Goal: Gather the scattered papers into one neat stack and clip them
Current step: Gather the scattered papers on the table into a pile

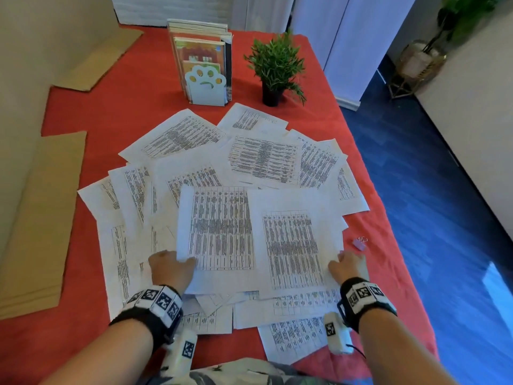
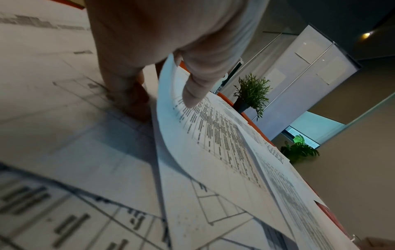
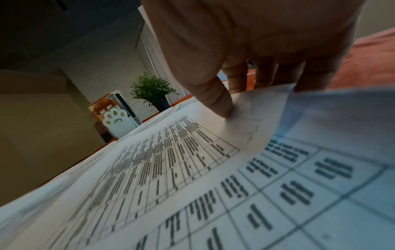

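Note:
Several printed sheets lie fanned and overlapping on the red tablecloth. My left hand pinches the lower left corner of one top sheet. Its thumb lies on the printed face and the fingers sit under the lifted edge. My right hand grips the right edge of the neighbouring top sheet, with the thumb pressing on top and the fingers behind the curled edge. A small pink binder clip lies on the cloth just beyond my right hand.
A paw-shaped bookend with books and a potted plant stand at the back of the table. Cardboard sheets lie along the left. The table's right edge drops to a blue floor.

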Available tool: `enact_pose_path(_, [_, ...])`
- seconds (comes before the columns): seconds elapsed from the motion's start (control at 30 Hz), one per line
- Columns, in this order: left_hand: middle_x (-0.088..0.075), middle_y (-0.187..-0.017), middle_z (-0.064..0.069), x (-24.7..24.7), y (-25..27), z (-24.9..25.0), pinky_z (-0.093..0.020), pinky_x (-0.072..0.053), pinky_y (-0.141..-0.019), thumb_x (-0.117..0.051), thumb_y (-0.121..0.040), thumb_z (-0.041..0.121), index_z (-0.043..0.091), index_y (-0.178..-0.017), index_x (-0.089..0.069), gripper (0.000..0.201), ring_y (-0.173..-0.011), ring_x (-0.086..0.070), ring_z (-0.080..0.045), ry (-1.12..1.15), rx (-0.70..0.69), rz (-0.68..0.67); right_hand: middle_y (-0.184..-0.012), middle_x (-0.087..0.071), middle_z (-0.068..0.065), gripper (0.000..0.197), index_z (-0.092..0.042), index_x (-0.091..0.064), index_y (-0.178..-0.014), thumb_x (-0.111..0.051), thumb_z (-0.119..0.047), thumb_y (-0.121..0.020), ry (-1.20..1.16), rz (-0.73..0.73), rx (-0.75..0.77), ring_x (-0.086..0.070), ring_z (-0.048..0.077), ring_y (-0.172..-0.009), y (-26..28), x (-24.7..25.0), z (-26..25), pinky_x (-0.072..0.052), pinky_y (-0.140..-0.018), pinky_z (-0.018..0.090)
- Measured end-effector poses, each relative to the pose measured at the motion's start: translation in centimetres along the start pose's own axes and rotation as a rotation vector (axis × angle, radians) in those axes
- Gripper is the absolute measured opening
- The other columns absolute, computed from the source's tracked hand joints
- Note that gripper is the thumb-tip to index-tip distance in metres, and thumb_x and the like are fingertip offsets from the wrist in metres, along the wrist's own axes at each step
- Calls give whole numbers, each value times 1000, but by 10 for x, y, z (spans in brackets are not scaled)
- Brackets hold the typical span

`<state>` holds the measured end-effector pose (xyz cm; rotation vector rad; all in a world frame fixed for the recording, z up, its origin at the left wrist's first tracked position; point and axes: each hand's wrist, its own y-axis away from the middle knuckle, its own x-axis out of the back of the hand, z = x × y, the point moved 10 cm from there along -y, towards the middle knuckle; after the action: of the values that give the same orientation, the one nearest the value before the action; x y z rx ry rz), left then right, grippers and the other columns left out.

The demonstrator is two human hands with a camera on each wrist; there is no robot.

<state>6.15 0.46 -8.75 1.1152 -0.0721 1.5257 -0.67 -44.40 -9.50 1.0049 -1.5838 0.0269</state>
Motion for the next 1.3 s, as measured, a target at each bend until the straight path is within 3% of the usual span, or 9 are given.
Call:
enact_pose_path(0.2, [-62,-86,-7,3,10,25,-28,-45,-68,-64,-81,4,8,-87,-65,7,-78,-56,-25,47,-148,43,-121,-55,17,28,-8,-59,-107,-47,2,-84,-63,131,140,-54,27,-88,19,16,-22,-45,-83,31])
enact_pose_path(0.37, [-63,-106,-13,33,14,9,-36,-47,-82,-62,-87,15,4,-112,-59,28,-89,-56,-29,164,-94,161,-113,-47,4,57,-17,-41,-127,-41,11,-77,-217,244,214,-52,27,-95,32,44,-22,-45,-85,37])
enact_pose_path(0.6, [-43,-143,-24,47,9,-6,-40,-46,-83,-57,-83,-9,33,-150,0,98,-103,-59,-39,209,-110,149,-101,-57,10,20,-19,-54,-90,-41,-4,-90,-306,376,183,-56,29,-86,30,65,-10,-47,-75,38])
enact_pose_path(0.77, [-55,-134,-18,45,2,-11,-41,-49,-90,-62,-82,2,22,-147,-24,78,-107,-59,-35,289,-75,126,-72,-51,4,13,-14,-51,-86,-43,-13,-95,-625,449,242,-49,24,-64,33,95,-21,-40,-56,28])
enact_pose_path(0.9, [-61,-122,-18,39,3,2,-40,-46,-94,-59,-86,4,6,-128,-47,44,-98,-56,-30,162,-117,93,-67,-48,2,16,-10,-53,-81,-45,-12,-95,-502,268,367,-44,19,-59,19,89,-74,-34,-52,27])
enact_pose_path(1.03, [-62,-115,-13,24,3,4,-31,-43,-87,-56,-85,1,7,-122,-50,38,-97,-56,-25,195,-127,29,-64,-43,6,25,-9,-45,-69,-47,-15,-93,-285,-12,355,-41,22,-66,13,19,-110,-28,-56,32])
enact_pose_path(1.17, [-62,-119,-8,10,7,4,-43,-46,-97,-58,-87,9,14,-124,-51,37,-110,-58,-31,257,-163,-23,-66,-42,1,25,-15,-42,-69,-47,-18,-93,-338,-208,320,-40,19,-61,32,-42,-128,-34,-64,30])
enact_pose_path(1.23, [-64,-112,-1,4,10,7,-41,-49,-91,-58,-89,13,20,-115,-54,27,-106,-60,-26,319,-168,-54,-88,-58,2,7,-21,-51,-96,-53,-18,-91,-470,-315,306,-54,18,-76,42,-59,-135,-44,-75,30])
enact_pose_path(1.3, [-65,-105,4,-4,13,16,-38,-51,-84,-56,-91,15,25,-106,-55,19,-101,-62,-22,348,-182,-119,-127,-57,8,52,-33,-38,-131,-59,-18,-86,-565,-420,305,-60,24,-108,46,-70,-141,-47,-98,42])
